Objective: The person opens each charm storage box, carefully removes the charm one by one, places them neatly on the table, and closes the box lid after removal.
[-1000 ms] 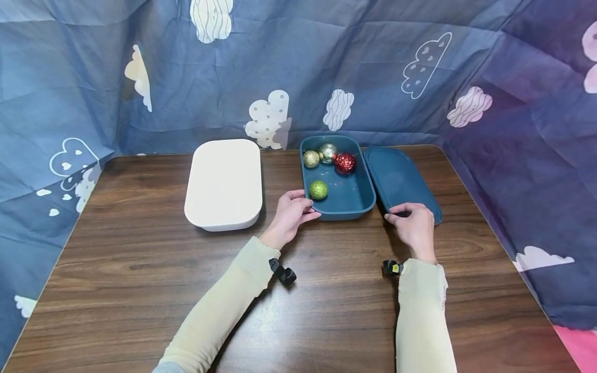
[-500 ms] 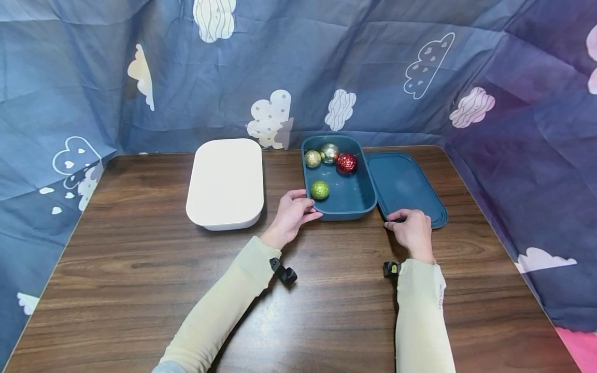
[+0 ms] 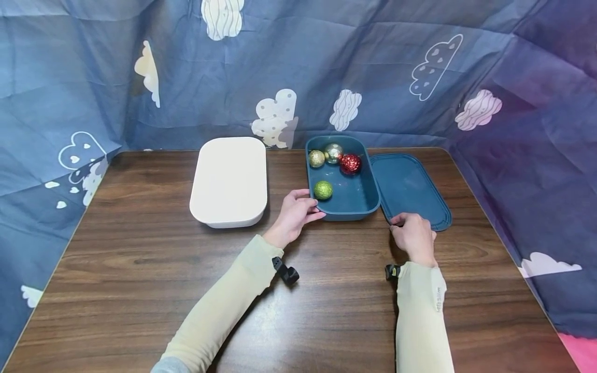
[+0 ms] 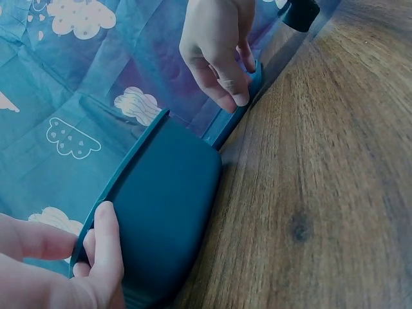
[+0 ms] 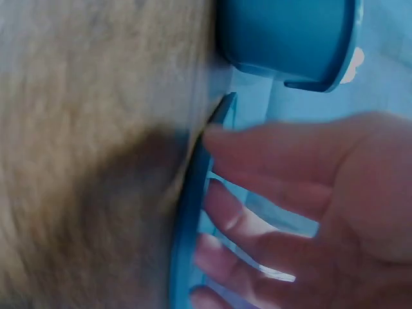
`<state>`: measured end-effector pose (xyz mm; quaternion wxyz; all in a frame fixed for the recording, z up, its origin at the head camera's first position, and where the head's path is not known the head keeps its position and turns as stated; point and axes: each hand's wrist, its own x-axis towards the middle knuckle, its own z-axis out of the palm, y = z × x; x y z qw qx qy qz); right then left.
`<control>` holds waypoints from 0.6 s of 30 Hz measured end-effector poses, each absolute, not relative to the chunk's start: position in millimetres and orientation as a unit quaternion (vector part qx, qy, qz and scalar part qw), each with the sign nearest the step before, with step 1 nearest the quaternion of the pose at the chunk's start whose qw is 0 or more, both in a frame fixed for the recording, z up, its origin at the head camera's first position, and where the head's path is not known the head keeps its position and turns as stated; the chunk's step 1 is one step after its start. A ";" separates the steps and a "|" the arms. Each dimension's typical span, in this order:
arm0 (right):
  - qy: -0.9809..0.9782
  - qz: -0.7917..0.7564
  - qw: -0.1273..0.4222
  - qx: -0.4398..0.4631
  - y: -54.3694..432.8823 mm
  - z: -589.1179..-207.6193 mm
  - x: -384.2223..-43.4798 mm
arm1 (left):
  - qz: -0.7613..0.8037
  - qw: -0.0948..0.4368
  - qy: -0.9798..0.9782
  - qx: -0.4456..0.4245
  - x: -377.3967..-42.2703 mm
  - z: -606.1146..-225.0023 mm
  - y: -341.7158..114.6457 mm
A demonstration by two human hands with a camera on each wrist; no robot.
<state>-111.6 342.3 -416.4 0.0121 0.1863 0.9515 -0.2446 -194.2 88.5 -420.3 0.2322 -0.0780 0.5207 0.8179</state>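
- Head view: the left hand (image 3: 293, 215) pinches the rim of the blue box (image 3: 350, 197) at its near left corner; the box is a deep, smooth rounded rectangle, seemingly plastic, standing upright and open on the table (image 3: 116, 269).
- Head view: inside lie four round balls: a rough, glittery green ball (image 3: 323, 190) near the left hand, and, grouped toward the far end, a textured gold ball (image 3: 316, 158), a smooth, glossy silvery ball (image 3: 333, 153) and a sparkling, faceted-looking red ball (image 3: 350, 164).
- Head view: the right hand (image 3: 414, 235) is at the near left corner of the blue lid (image 3: 406, 184), a thin rounded rectangle with a grooved border, just beside the box's right wall.
- Head view: well to the left of the box stands a white container (image 3: 229, 178), matte, with rounded corners and a flat top; the table is brown with streaky wood grain, and behind it hangs a creased blue cloth (image 3: 177, 77) printed with white clouds.
- Left wrist view: the left thumb presses flat along the box's smooth outer wall while the fingers reach over the lipped rim, so this grip is clamped on it.
- Right wrist view, blurred: the right thumb touches the lid's edge, with the other fingers spaced apart above its ridged border; whether they squeeze it, I cannot tell.
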 end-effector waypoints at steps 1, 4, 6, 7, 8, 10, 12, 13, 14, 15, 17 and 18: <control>0.954 -0.238 0.023 0.180 341.5 -415.2 -111.5 | 0.818 0.232 0.520 -0.078 -194.0 -420.2 88.7; 0.961 -0.223 0.055 0.156 338.8 -411.9 -110.7 | 0.819 0.232 0.520 -0.077 -193.4 -420.2 88.5; 0.963 -0.217 0.073 0.141 337.2 -410.5 -109.9 | 0.818 0.233 0.520 -0.076 -193.2 -420.3 87.9; 0.964 -0.214 0.080 0.135 336.2 -409.8 -109.3 | 0.818 0.234 0.520 -0.076 -193.1 -420.3 87.5; 0.965 -0.212 0.084 0.131 335.4 -409.4 -108.7 | 0.817 0.234 0.521 -0.076 -192.9 -420.1 87.0; 0.966 -0.207 0.093 0.123 334.0 -408.5 -107.6 | 0.816 0.235 0.524 -0.075 -192.3 -419.6 85.8; 0.967 -0.203 0.097 0.116 333.0 -407.3 -106.6 | 0.811 0.237 0.529 -0.073 -191.2 -417.9 84.0; 0.968 -0.201 0.098 0.114 332.9 -406.7 -106.4 | 0.808 0.238 0.534 -0.072 -190.4 -416.7 82.9; 0.968 -0.201 0.099 0.112 333.1 -406.0 -106.1 | 0.804 0.239 0.540 -0.070 -189.4 -415.2 81.6; 0.968 -0.202 0.101 0.111 333.3 -405.0 -105.8 | 0.799 0.239 0.548 -0.066 -188.2 -413.6 80.1; 0.967 -0.206 0.103 0.112 334.3 -402.8 -104.7 | 0.786 0.239 0.567 -0.055 -185.1 -409.6 76.5; 0.966 -0.208 0.103 0.114 335.1 -401.5 -104.1 | 0.778 0.240 0.579 -0.047 -183.3 -407.8 74.3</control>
